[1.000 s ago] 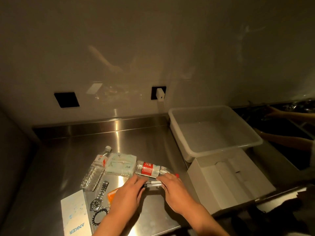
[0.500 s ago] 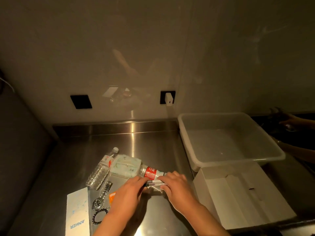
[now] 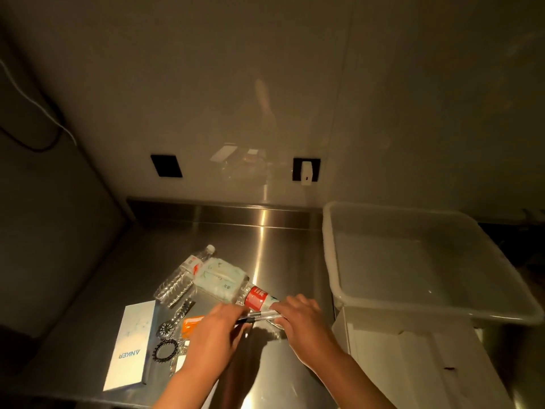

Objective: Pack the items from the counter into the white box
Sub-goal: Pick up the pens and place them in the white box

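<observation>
I'm pinching a pen [image 3: 256,315] between my left hand [image 3: 216,332] and right hand [image 3: 300,318], fingers closed on its ends. I'm keeping it level, probably for carrying to the white box [image 3: 418,367].

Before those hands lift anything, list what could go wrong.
Both hands, left hand and right hand, pinch the same pens; one could slip and roll across the steel counter. The red-label bottle lies right against them and might get knocked rolling.
</observation>
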Tool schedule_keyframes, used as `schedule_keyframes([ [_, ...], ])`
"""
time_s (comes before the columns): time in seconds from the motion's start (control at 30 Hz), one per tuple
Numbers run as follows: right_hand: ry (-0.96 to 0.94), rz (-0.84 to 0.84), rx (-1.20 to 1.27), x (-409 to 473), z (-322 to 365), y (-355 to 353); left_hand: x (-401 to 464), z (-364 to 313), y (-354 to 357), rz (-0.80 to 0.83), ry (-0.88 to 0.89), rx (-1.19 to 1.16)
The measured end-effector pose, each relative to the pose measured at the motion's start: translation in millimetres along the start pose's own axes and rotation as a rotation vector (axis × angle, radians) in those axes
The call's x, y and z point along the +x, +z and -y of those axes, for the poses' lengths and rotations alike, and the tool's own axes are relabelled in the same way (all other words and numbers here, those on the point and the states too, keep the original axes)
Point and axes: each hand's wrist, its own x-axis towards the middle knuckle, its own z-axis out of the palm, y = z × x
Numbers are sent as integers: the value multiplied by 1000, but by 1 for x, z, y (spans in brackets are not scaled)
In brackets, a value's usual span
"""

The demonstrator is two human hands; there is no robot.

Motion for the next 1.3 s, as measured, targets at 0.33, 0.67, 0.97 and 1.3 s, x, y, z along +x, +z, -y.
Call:
schedule_keyframes([
  [0.33, -13, 60, 86, -8, -5, 13, -21, -5, 9, -6, -60, -17],
  [0.67, 69, -22, 88, -17, -12, -4, 4, -5, 22, 23, 47, -84],
  [0.97, 139, -67, 31, -32, -13, -16, 14, -14, 35, 74, 160, -122],
  [1.3, 185, -63, 109, -34, -20, -21, 17, -22, 41, 63, 167, -198],
])
